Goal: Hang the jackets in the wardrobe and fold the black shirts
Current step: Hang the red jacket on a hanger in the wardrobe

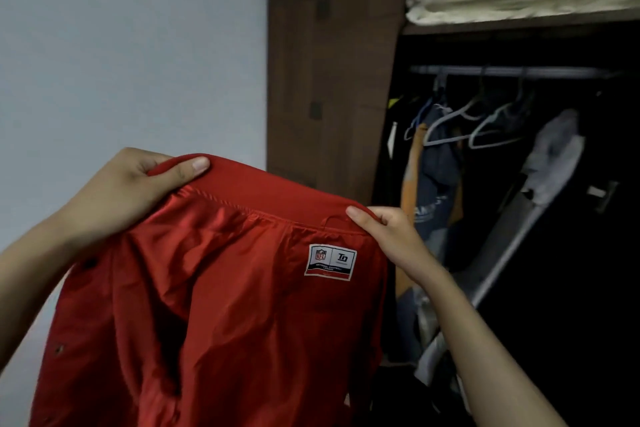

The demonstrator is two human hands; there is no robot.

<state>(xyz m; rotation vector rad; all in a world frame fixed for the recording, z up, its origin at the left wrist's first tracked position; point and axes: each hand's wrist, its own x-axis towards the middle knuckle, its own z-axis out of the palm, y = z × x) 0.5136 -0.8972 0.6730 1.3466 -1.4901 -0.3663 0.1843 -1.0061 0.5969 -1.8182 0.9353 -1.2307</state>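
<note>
Dim, soft light; blurred upper-right corner

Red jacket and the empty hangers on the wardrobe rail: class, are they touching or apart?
Apart. The head view shows the red jacket held up beside the wardrobe, with the door panel between it and the empty hangers.

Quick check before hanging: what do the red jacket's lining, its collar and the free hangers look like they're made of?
Red jacket lining: smooth satin-like synthetic, judging by its sheen and fine creases. Collar: matte, thicker band, probably rib knit. Hangers on the rail: pale and thin, likely plastic or coated wire; too blurred to settle. Left hand and right hand both pinch the collar.
</note>
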